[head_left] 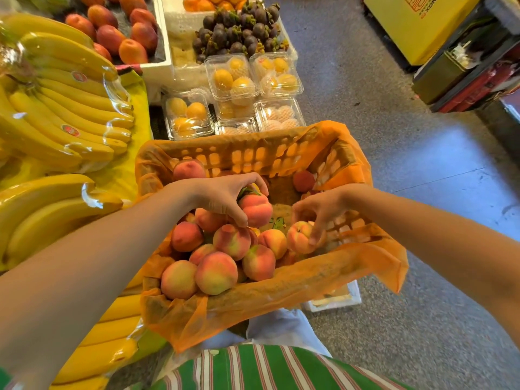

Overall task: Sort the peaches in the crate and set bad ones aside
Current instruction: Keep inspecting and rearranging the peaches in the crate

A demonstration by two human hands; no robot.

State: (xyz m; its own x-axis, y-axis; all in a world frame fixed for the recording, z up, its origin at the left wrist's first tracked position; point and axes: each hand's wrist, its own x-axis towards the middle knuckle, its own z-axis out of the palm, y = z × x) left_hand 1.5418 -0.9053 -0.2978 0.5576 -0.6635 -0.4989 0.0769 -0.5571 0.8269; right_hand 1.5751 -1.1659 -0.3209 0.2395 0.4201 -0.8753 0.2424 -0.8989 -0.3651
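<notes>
left hand (pixel 225 199) grips one peach (pixel 257 211), right hand (pixel 320 211) second peach (pixel 299 237); two far peaches (pixel 188 170) (pixel 304 180).

From my station I see a grey speckled concrete floor (pixel 422 192) along the right, with a yellow printed box (pixel 416 26) standing at its far end. On the left, a yellow-covered display stand (pixel 123 175) carries film-wrapped bunches of yellow bananas (pixel 64 108). Between them sits an orange-lined slatted plastic crate (pixel 253 156), a white foam box (pixel 334 301) showing just under its near right corner.
</notes>
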